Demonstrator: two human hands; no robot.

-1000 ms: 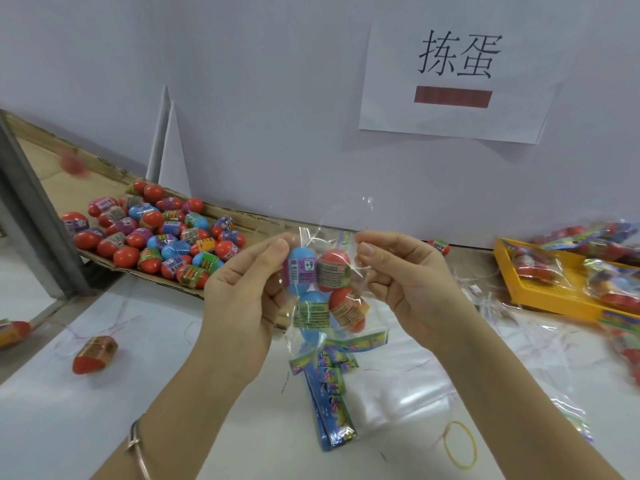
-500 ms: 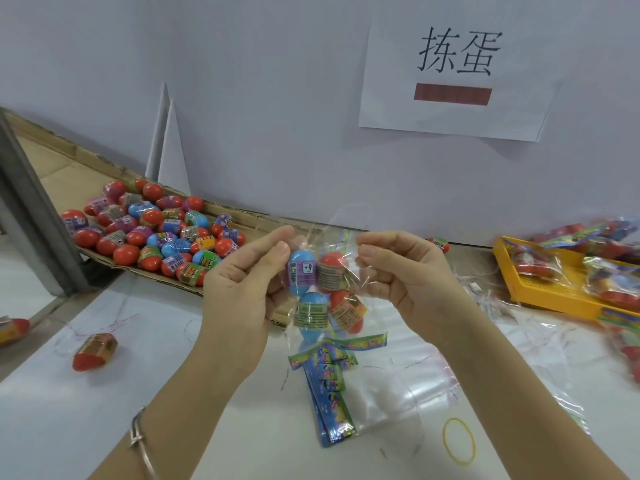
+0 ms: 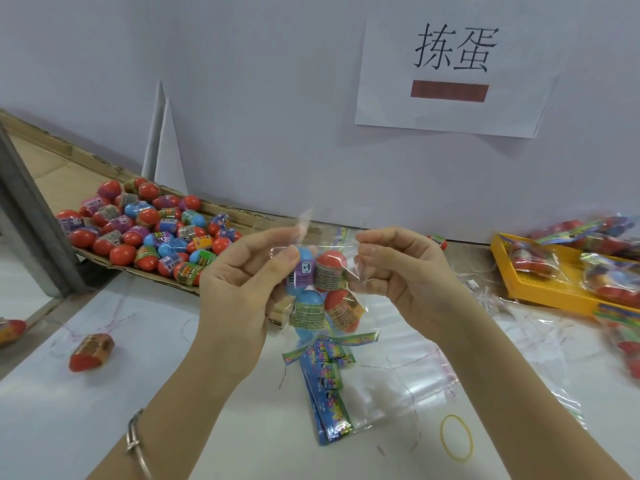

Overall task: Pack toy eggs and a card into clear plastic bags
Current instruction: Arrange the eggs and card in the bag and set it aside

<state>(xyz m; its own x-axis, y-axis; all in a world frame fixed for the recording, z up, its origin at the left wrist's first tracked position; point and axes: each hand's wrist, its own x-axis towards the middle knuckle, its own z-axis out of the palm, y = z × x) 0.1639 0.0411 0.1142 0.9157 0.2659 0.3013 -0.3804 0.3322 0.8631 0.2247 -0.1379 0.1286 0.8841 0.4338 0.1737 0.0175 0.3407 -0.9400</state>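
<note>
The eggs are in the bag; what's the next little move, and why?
Probably fold over the top of the clear bag and press it shut. The left hand and right hand pinch its mouth, and four toy eggs and the card sit inside, so nothing seems left to add.

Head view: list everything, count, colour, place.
bag: one, clear, held up, centre
bagged eggs: four, two blue, two red, in bag
cards: count unclear, blue-green, under bag
loose eggs: many, red and blue, on cardboard
cardboard: one, brown, left rear
stray egg: one, red, table left
tray: one, yellow, right
packed bags: several, mixed colours, in tray
band: one, yellow, front right
sign: one, white, wall
left grip: pinches bag's top left
right grip: pinches bag's top right
</note>
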